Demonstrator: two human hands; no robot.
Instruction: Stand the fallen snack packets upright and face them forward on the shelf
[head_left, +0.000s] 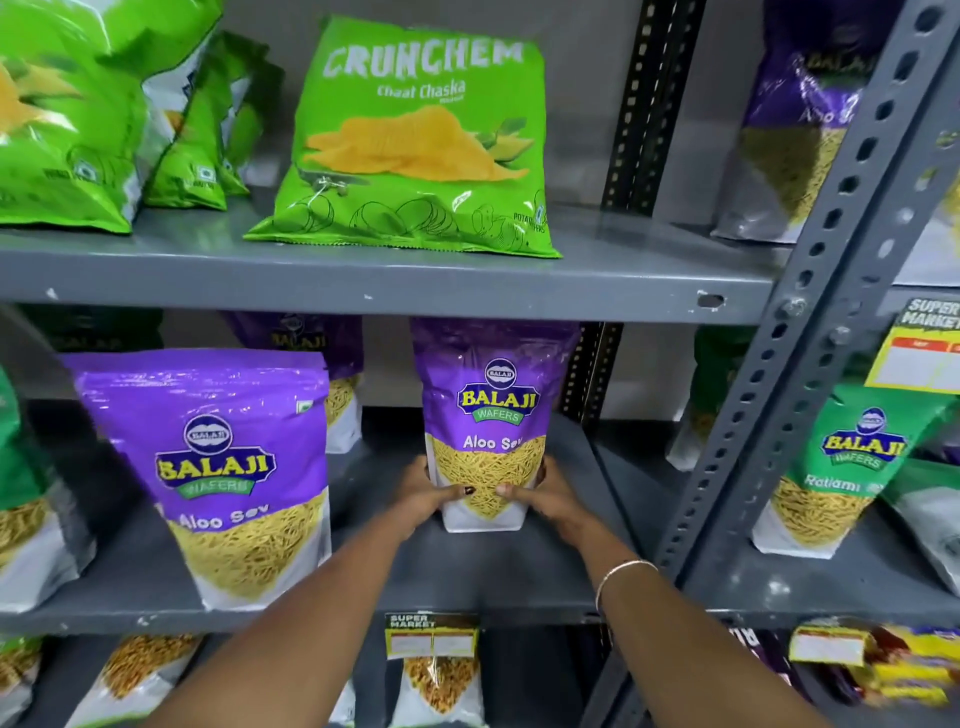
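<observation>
Fingers (457, 491) of both hands are pressing against the lower sides of a purple Aloo Sev pouch (491, 415), thumbs lying across its front panel near the bottom. Left hand (423, 493) is wrapping the pouch's left edge at about 9 o'clock, and right hand (548, 493), with a thin bracelet (621, 571) on its wrist, is wrapping the right edge at about 3 o'clock, so the pouch is being clamped between them. It is standing upright on the middle shelf (467, 577), label facing forward, set back from the front lip.

Judging by how things are lying, this pouch is nearly done: it is on its base and squared to the front, and what remains seems to be letting go and perhaps drawing it toward the edge.

Reading left to right along the shelf, a larger-looking Aloo Sev pouch (218, 467) is standing at 9 o'clock from the held one, closer to the front and leaning slightly. Behind it, another purple pouch (332, 379) is sitting deeper in, mostly hidden. On the upper shelf at 12 o'clock, a green Crunchem packet (415, 140) is leaning back rather than standing straight, and may still need attention. At 3 o'clock, a slotted steel upright (810, 322) is dividing off the next bay, where a green Ratlami pouch (836, 467) is standing. Nothing is blocking the hands.
</observation>
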